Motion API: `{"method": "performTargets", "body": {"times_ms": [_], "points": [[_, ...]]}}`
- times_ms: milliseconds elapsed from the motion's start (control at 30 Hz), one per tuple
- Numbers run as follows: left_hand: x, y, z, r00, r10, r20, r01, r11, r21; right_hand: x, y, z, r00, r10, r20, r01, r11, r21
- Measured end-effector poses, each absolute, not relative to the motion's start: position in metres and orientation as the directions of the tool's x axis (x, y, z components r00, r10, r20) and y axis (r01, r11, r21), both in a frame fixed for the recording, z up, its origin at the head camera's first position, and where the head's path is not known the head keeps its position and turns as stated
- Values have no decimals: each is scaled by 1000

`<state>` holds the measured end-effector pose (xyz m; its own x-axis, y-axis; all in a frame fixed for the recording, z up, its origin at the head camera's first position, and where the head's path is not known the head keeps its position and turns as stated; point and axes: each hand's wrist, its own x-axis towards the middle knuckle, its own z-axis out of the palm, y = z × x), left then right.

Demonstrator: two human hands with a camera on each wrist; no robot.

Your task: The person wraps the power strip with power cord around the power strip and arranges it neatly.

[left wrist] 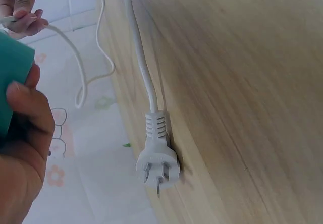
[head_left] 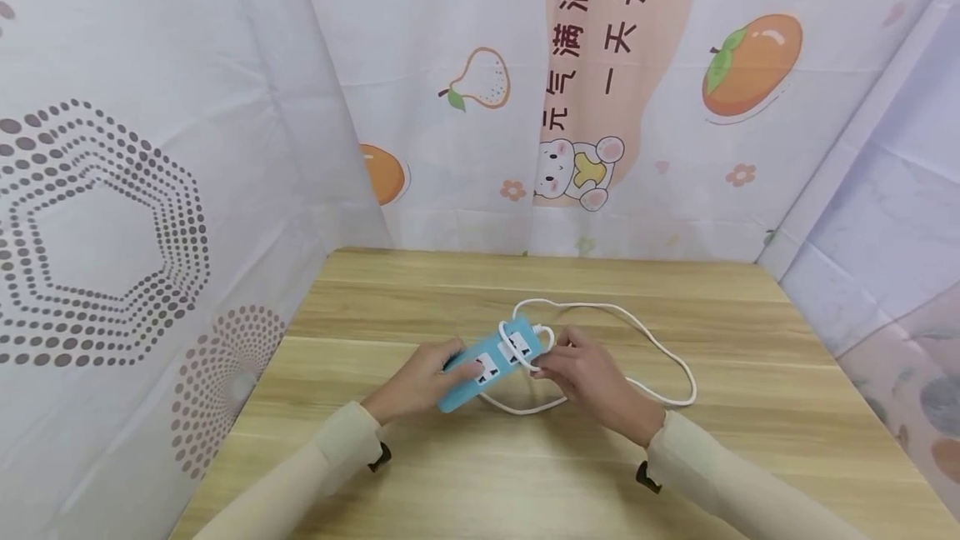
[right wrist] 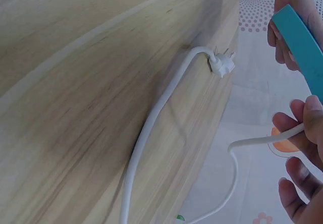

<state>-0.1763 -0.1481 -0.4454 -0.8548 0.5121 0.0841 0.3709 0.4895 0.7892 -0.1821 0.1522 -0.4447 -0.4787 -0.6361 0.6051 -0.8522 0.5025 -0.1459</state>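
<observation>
A light blue power strip (head_left: 491, 363) with white sockets is tilted above the wooden table, its far end up and to the right. My left hand (head_left: 423, 382) grips its near end, thumb across the top. From the far end comes a white cord (head_left: 577, 304), one loop of which crosses over the strip. My right hand (head_left: 592, 377) pinches the cord beside that end, seen also in the right wrist view as a hand (right wrist: 310, 143) with thumb and forefinger on it. The three-pin plug (left wrist: 157, 166) lies on the tabletop in the left wrist view.
The wooden table (head_left: 390, 290) extends around both hands. Slack cord lies in a wide loop on its right half. Printed white curtains (head_left: 450, 15) hang behind the table and along its sides.
</observation>
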Motion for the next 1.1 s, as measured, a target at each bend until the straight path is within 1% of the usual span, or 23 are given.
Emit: {"method": "performTargets", "body": {"times_ms": [67,167,267,367,467,567,633,767,867,1033,1100], "points": [[-175,-149,-446,-845,530,68,371,491,788,-182,153,-447,-483,-637,601,-849,509,-143],[-174,-149,-445,-812,580,65,414,494,765,-183,155,-451,-487,-640,595,-842,525,-124],[-174,-150,-444,-772,632,63,459,487,743,-185,156,-455,-466,-664,584,-842,537,-61],[-173,-151,-446,-729,682,57,479,449,754,-185,154,-457,-451,-703,550,-848,530,-17],[-173,-151,-447,-690,720,71,493,396,775,-184,151,-457,-478,-728,492,-842,539,-21],[-175,-148,-446,-664,743,82,512,373,774,-183,150,-454,-499,-741,449,-835,549,-23],[-177,-146,-446,-646,759,82,519,357,776,-184,152,-454,-470,-760,449,-851,526,-1],[-177,-145,-447,-598,798,75,547,339,766,-190,153,-454,-371,-791,487,-893,447,46],[-175,-147,-445,-575,817,46,577,365,731,-194,145,-452,-320,-809,493,-904,416,95],[-174,-147,-443,-558,830,7,655,435,618,-197,138,-447,-277,-838,470,-887,410,210],[-175,-145,-445,-569,822,9,681,465,566,-197,138,-446,-284,-834,472,-870,431,239]]}}
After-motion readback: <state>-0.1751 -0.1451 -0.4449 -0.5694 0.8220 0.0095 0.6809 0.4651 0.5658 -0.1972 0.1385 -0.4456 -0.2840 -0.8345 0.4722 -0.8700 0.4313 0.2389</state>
